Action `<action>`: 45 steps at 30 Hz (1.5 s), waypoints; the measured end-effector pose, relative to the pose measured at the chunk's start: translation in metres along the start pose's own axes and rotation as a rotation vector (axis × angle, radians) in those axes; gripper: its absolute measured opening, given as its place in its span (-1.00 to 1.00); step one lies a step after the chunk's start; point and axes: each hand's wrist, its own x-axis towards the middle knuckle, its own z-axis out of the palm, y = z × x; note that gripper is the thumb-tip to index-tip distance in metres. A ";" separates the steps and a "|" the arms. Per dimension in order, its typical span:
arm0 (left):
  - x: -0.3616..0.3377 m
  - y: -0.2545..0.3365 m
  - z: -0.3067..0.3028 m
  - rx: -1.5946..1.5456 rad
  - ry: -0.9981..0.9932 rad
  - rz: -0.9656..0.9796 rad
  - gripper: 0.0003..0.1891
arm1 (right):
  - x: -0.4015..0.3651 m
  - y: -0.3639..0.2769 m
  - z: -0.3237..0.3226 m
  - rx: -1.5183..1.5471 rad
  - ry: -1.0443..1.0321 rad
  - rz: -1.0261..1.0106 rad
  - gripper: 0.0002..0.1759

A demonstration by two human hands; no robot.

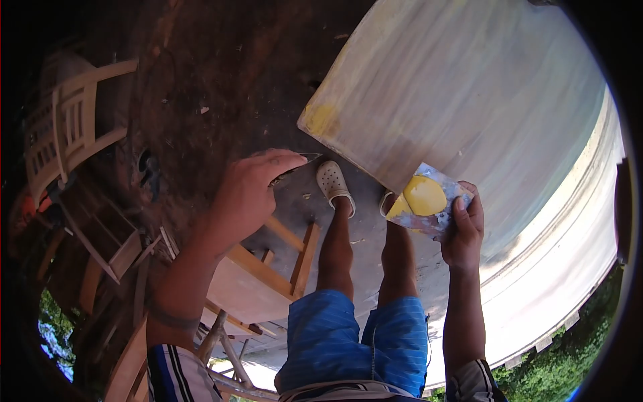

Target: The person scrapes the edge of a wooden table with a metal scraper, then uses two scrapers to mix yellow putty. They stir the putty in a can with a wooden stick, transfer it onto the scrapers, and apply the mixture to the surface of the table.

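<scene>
My left hand is closed around a putty knife, seen nearly edge-on. Its thin blade juts past the fingertips towards the corner of a large pale panel, and a gap shows between them. My right hand grips a small paint-smeared board by its right side, thumb on top. A round mound of yellow paste covers much of that board. The panel carries whitish streaks and a yellow patch at its near left corner. Most of the knife's handle is hidden in my fingers.
A pale wooden chair stands at the left, above a wooden drawer-like frame. Wooden legs of an overturned piece rise beside my legs. My feet, in beige clogs, stand on a dark floor close to the panel's edge.
</scene>
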 end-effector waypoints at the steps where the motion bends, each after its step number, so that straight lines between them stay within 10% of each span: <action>1: -0.006 0.006 0.004 -0.268 0.079 -0.122 -0.55 | -0.002 0.000 0.001 0.021 -0.013 0.007 -0.71; 6: -0.038 0.018 0.048 -1.213 0.398 -0.296 -0.57 | 0.005 0.009 0.041 0.121 -0.025 0.052 -0.71; 13: -0.044 0.058 0.087 -0.602 0.626 0.320 -0.51 | 0.005 0.009 0.071 0.252 0.014 0.055 -0.72; 21: -0.046 0.006 0.101 -0.072 0.417 0.212 -0.38 | 0.001 0.007 0.066 0.156 -0.061 -0.029 -0.73; 26: 0.012 0.020 -0.011 0.611 0.293 0.177 -0.57 | -0.005 0.011 0.049 0.102 -0.053 -0.010 -0.75; 40: 0.050 -0.031 -0.050 0.551 -0.234 0.272 -0.42 | -0.009 0.028 0.023 0.115 -0.013 0.017 -0.76; 45: 0.031 -0.040 -0.053 -0.007 -0.035 0.175 -0.34 | -0.003 0.026 0.029 0.110 -0.026 -0.005 -0.76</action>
